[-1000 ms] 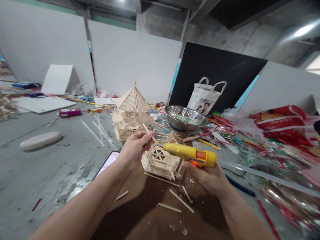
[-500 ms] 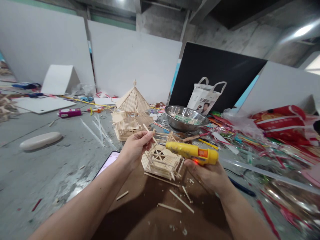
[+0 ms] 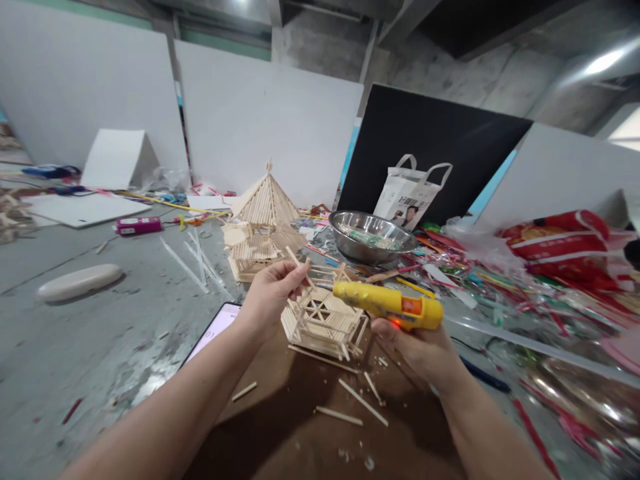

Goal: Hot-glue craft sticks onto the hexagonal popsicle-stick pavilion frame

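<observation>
The left hand [image 3: 270, 297] is pinching a thin wooden stick [image 3: 299, 261] in its fingers over the left edge of the small stick frame [image 3: 323, 320], while the right hand [image 3: 425, 350] is wrapping its fingers around the yellow glue gun [image 3: 390, 305], the nozzle pointing near the stick. The frame is sitting on brown cardboard [image 3: 280, 427] on the grey floor [image 3: 100, 333], with loose sticks [image 3: 363, 400] lying before it and open floor at the left
</observation>
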Available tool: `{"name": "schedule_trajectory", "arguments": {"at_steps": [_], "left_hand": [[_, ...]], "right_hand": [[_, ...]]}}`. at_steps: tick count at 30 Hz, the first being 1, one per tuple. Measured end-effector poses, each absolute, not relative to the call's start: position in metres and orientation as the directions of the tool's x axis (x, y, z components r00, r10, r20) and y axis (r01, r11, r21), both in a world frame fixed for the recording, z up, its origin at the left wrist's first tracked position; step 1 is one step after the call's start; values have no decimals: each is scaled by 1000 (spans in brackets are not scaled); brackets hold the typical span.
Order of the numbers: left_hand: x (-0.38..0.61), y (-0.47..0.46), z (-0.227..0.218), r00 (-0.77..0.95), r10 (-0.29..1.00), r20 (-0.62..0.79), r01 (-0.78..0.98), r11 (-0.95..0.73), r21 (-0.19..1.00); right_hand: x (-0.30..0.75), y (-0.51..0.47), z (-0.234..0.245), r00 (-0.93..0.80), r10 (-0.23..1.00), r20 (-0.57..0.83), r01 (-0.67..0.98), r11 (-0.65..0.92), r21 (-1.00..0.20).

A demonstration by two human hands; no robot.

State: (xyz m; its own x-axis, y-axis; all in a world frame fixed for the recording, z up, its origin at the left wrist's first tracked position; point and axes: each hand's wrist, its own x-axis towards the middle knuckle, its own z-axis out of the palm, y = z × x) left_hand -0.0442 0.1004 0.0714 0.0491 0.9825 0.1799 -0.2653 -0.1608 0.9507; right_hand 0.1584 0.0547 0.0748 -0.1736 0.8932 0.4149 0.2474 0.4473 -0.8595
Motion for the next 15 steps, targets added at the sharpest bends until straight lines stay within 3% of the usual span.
{"name": "schedule_trajectory", "arguments": {"at_steps": [3, 7, 10, 15], "left_hand": [[-44, 99, 68, 27, 930, 366, 157, -366, 917], [-42, 98, 60, 181, 763, 620, 607, -583, 540], [-40, 98, 54, 256, 677, 690, 725, -607, 325], [-41, 98, 51, 301, 616, 728, 773, -605, 192]], "right_hand": [[155, 54, 85, -131, 901, 415, 222, 434, -873], [154, 52, 90, -123, 905, 407, 195, 425, -884], [155, 51, 89, -116, 909, 400, 193, 416, -889], [157, 51, 89, -112, 913, 392, 229, 407, -884]]}}
